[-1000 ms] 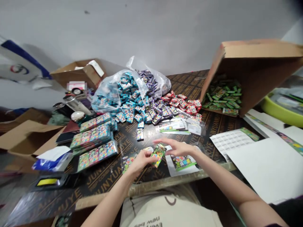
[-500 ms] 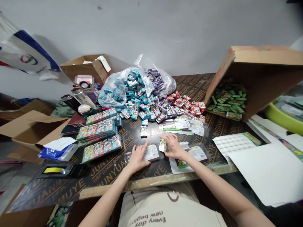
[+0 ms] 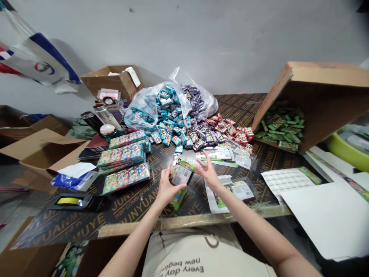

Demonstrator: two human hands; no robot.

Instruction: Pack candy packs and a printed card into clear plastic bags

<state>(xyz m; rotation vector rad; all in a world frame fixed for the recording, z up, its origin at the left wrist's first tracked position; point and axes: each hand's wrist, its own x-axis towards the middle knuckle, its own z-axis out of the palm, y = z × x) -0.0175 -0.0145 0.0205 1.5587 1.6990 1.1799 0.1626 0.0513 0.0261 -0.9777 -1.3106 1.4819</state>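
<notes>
Grey wall (image 3: 219, 46) is backing a dark table (image 3: 137, 206); at frame centre, the left hand (image 3: 166, 189) is pinching a printed pack (image 3: 182, 174), the right hand (image 3: 211, 175) spreading beside it; seemingly finished bundles (image 3: 127, 177) are lying centre-left, loose packets (image 3: 198, 137) remaining unbundled upper centre

A: Wall (image 3: 216, 42)?
B: Grey, spans twelve o'clock. Dark smudge (image 3: 131, 10) at eleven, soft shadow at ten.
A: Table (image 3: 129, 206)?
B: Dark board, gold lettering; tape-covered front edge (image 3: 196, 220) at six.
A: Floor (image 3: 13, 227)?
B: Grey, eight o'clock. Light diffuse.
</notes>
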